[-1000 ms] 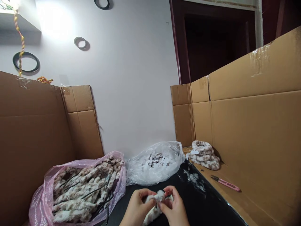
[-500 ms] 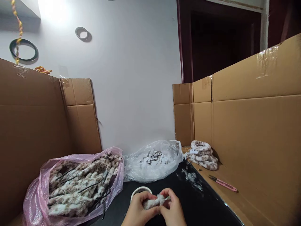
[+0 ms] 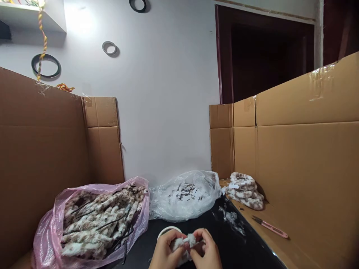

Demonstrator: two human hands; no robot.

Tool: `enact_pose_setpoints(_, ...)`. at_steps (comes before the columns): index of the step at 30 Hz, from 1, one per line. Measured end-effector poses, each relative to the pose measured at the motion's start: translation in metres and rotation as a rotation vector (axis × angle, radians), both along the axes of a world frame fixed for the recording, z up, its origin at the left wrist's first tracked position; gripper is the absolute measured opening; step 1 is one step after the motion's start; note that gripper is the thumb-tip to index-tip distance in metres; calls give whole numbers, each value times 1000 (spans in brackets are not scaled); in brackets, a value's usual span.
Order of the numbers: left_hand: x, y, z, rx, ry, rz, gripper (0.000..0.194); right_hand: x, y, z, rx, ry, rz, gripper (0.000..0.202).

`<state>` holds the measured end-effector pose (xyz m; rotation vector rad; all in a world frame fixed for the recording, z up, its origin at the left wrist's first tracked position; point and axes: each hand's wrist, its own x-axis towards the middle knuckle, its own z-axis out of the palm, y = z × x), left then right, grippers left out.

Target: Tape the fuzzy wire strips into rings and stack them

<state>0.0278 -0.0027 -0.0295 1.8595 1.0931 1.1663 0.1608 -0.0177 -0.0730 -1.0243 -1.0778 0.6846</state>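
Observation:
At the bottom centre, my left hand (image 3: 165, 252) and my right hand (image 3: 206, 252) pinch a small furry white-and-brown piece (image 3: 183, 243) between their fingertips, over a black table (image 3: 241, 246). Just behind my left hand the rim of a white roll (image 3: 166, 229) shows. To the left lies a pink plastic bag (image 3: 56, 220) stuffed with furry spotted strips (image 3: 98, 220) on black bands.
A clear bag of white paper tags (image 3: 183, 196) sits behind my hands. A stack of finished furry pieces (image 3: 245, 190) and pink snips (image 3: 270, 227) rest on cardboard at the right. Tall cardboard walls (image 3: 305, 157) stand on both sides. Fluff scraps (image 3: 231, 216) lie on the table.
The view has shifted slightly. My hands have kept working the furry piece, drawing closer together and lower in the picture; the white roll behind them came into view.

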Motion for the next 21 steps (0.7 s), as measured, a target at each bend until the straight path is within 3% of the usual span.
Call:
enact_pose_setpoints(4, -4, -3, 8, 55, 83, -17, 18, 12, -16, 29, 40, -110, -111, 23)
enact_pose_setpoints(6, -6, -6, 11, 120, 167, -20, 12, 18, -19, 50, 81, -151, -83, 21)
enact_pose_setpoints(8, -7, -8, 13, 219, 254, -35, 9, 20, -14, 69, 89, -239, 95, 17)
enact_pose_setpoints(10, -7, -10, 13, 337, 308, -64, 15, 21, 0, 80, -20, -319, 355, 15)
enact_pose_setpoints(13, -10, -10, 11, 547, 339, -86, 25, 23, 26, 80, -203, -390, 578, 19)
enact_pose_setpoints(17, -13, -10, 7, 776, 409, -54, 25, 30, 44, 63, -300, -392, 634, 21)
enact_pose_setpoints(21, -12, -12, 7, 894, 494, -42, 21, 37, 40, 51, -471, -334, 717, 35)
